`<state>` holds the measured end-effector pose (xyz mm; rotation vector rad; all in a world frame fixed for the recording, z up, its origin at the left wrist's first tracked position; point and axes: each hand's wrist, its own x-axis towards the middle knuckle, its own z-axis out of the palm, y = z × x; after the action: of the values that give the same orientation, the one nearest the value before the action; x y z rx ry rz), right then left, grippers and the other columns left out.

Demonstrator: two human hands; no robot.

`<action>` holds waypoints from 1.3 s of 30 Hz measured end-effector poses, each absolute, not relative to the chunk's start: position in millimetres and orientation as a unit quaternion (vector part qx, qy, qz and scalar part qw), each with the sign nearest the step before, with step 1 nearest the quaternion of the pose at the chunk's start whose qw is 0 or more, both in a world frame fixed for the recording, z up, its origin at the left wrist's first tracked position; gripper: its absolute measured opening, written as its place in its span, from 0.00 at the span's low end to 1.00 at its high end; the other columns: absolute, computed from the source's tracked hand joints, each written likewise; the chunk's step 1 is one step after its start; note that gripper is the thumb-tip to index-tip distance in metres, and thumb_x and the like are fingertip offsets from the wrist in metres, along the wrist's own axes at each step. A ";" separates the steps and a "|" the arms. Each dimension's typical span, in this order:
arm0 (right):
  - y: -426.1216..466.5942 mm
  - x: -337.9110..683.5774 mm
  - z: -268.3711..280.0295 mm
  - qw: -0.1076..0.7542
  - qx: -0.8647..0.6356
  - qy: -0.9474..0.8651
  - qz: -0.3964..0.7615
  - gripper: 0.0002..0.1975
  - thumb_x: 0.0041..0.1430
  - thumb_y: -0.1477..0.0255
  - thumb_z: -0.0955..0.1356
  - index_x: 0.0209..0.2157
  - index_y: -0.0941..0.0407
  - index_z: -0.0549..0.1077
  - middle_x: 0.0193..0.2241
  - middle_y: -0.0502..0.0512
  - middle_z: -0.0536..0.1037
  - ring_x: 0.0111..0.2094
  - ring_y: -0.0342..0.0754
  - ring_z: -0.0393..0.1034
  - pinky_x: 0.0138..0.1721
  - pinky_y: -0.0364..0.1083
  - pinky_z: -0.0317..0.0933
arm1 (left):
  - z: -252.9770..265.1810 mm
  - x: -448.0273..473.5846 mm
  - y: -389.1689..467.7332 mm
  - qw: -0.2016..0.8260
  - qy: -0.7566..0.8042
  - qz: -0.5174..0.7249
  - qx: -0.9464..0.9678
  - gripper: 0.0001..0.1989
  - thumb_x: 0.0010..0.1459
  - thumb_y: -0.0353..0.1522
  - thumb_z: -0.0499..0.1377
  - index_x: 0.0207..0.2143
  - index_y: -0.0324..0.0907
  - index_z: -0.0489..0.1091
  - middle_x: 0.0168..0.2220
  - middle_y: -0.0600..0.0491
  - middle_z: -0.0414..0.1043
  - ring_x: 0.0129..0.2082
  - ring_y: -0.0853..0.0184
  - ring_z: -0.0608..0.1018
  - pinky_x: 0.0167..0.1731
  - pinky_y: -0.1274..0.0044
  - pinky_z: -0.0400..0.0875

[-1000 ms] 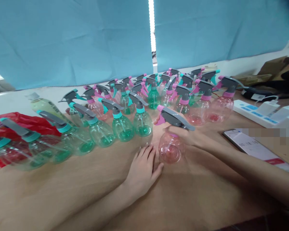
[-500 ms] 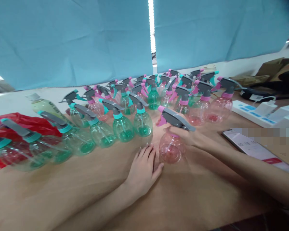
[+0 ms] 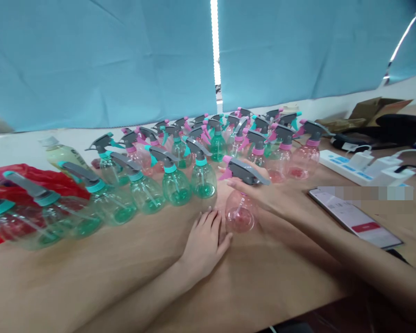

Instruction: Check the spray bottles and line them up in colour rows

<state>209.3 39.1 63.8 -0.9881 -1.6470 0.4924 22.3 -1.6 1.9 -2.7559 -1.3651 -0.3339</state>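
A pink spray bottle [image 3: 241, 213] with a grey and pink trigger head stands upright on the wooden table [image 3: 180, 296]. My right hand [image 3: 260, 189] is at its neck, just under the trigger head; one finger stretches across the front, and the other fingers are partly hidden behind the head. Palm down on the tabletop lies my left hand [image 3: 203, 245], its fingers stretched out, just left of the pink bottle and holding nothing. Beyond the left fingertips stands a green spray bottle [image 3: 204, 182] with a turquoise collar.
A row of green spray bottles [image 3: 147, 194] runs to the left, beside a red plastic bag [image 3: 41, 178]. Many pink and green spray bottles [image 3: 217, 145] crowd the back. To the right are a phone [image 3: 357, 217], a power strip [image 3: 345, 167] with plugs and a cardboard box [image 3: 374, 109].
My right hand has shifted at the bottle's neck, with a finger now reaching further left under the trigger head. My left hand stays flat. The view has turned slightly right.
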 end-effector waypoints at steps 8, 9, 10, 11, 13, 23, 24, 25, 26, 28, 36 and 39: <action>5.8 228.0 53.5 0.440 -0.512 -0.729 0.109 0.22 0.50 0.57 0.72 0.43 0.54 0.70 0.42 0.60 0.77 0.43 0.58 0.73 0.43 0.57 0.67 | -1.2 20.9 0.2 0.022 -0.439 -0.110 -0.892 0.24 0.65 0.39 0.53 0.58 0.31 0.63 0.60 0.38 0.64 0.59 0.51 0.66 0.57 0.60 0.61; 2.7 231.4 49.5 0.431 -0.526 -0.727 0.095 0.26 0.49 0.55 0.72 0.45 0.56 0.68 0.43 0.62 0.77 0.45 0.59 0.73 0.44 0.58 0.67 | -1.6 20.6 0.5 0.024 -0.438 -0.113 -0.892 0.24 0.65 0.39 0.53 0.58 0.32 0.63 0.60 0.39 0.64 0.59 0.51 0.66 0.57 0.60 0.61; 1.2 234.8 45.1 0.413 -0.534 -0.731 0.098 0.28 0.50 0.55 0.71 0.48 0.56 0.66 0.46 0.63 0.76 0.47 0.60 0.72 0.46 0.58 0.66 | -1.8 20.3 0.7 0.026 -0.437 -0.116 -0.892 0.24 0.65 0.39 0.53 0.58 0.33 0.63 0.60 0.39 0.64 0.59 0.52 0.66 0.57 0.60 0.61; 1.3 237.8 40.4 0.406 -0.537 -0.733 0.100 0.28 0.51 0.55 0.70 0.49 0.57 0.65 0.47 0.63 0.75 0.49 0.59 0.71 0.47 0.58 0.65 | -2.0 20.0 0.9 0.028 -0.435 -0.122 -0.892 0.23 0.65 0.39 0.52 0.57 0.34 0.64 0.59 0.40 0.64 0.59 0.52 0.67 0.56 0.60 0.61; 6.4 242.5 32.5 0.405 -0.539 -0.732 0.098 0.29 0.52 0.55 0.70 0.51 0.56 0.64 0.49 0.62 0.74 0.50 0.58 0.69 0.49 0.57 0.64 | -2.2 19.8 1.0 0.028 -0.431 -0.132 -0.892 0.22 0.66 0.39 0.51 0.57 0.35 0.64 0.59 0.40 0.65 0.58 0.51 0.67 0.56 0.59 0.62; 61.8 226.4 42.3 0.388 -0.581 -0.715 -0.026 0.23 0.55 0.61 0.69 0.47 0.61 0.70 0.45 0.64 0.74 0.48 0.59 0.65 0.50 0.56 0.61 | -0.6 20.1 1.3 0.035 -0.437 -0.122 -0.890 0.23 0.64 0.38 0.54 0.56 0.30 0.64 0.58 0.36 0.65 0.58 0.50 0.67 0.56 0.58 0.62; 66.2 223.1 44.6 0.382 -0.587 -0.713 -0.033 0.24 0.55 0.61 0.69 0.48 0.63 0.70 0.45 0.65 0.74 0.48 0.60 0.65 0.51 0.56 0.60 | -0.7 20.2 1.4 0.036 -0.438 -0.117 -0.890 0.24 0.64 0.38 0.54 0.56 0.29 0.65 0.58 0.36 0.65 0.58 0.50 0.67 0.56 0.59 0.62; 70.2 220.2 46.7 0.377 -0.592 -0.711 -0.038 0.25 0.55 0.61 0.69 0.48 0.63 0.70 0.45 0.66 0.75 0.49 0.62 0.64 0.51 0.57 0.60 | -0.9 20.2 1.5 0.036 -0.439 -0.115 -0.890 0.24 0.64 0.38 0.54 0.56 0.29 0.65 0.58 0.36 0.65 0.58 0.50 0.67 0.56 0.59 0.62; 73.9 217.7 48.6 0.373 -0.596 -0.710 -0.041 0.25 0.55 0.61 0.69 0.49 0.64 0.70 0.45 0.66 0.75 0.49 0.63 0.64 0.51 0.58 0.60 | -1.2 20.2 1.6 0.036 -0.438 -0.115 -0.891 0.24 0.64 0.38 0.54 0.56 0.30 0.65 0.58 0.36 0.65 0.58 0.50 0.67 0.56 0.58 0.62; 79.9 214.1 51.4 0.370 -0.603 -0.706 -0.043 0.25 0.55 0.61 0.69 0.49 0.65 0.71 0.45 0.67 0.75 0.49 0.64 0.64 0.50 0.58 0.60 | -1.9 20.0 2.0 0.033 -0.436 -0.120 -0.891 0.23 0.65 0.38 0.53 0.56 0.31 0.65 0.59 0.36 0.65 0.59 0.50 0.67 0.56 0.58 0.62; 90.5 212.5 55.4 0.358 -0.620 -0.697 -0.044 0.25 0.58 0.62 0.67 0.51 0.66 0.70 0.47 0.68 0.76 0.49 0.65 0.66 0.44 0.58 0.64 | -6.8 17.5 4.6 0.030 -0.429 -0.136 -0.893 0.23 0.65 0.39 0.51 0.56 0.32 0.64 0.59 0.37 0.64 0.59 0.49 0.67 0.56 0.56 0.62; 90.6 212.0 53.8 0.364 -0.618 -0.696 -0.044 0.24 0.57 0.62 0.68 0.50 0.65 0.70 0.47 0.67 0.76 0.50 0.66 0.65 0.45 0.59 0.64 | -7.8 16.8 5.0 0.029 -0.428 -0.139 -0.893 0.23 0.65 0.39 0.51 0.57 0.33 0.64 0.59 0.37 0.64 0.59 0.49 0.67 0.56 0.56 0.62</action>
<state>212.0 90.6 53.8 -1.5893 -1.7893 -0.1130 16.8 5.0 -7.8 -2.7535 -1.3200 -0.4291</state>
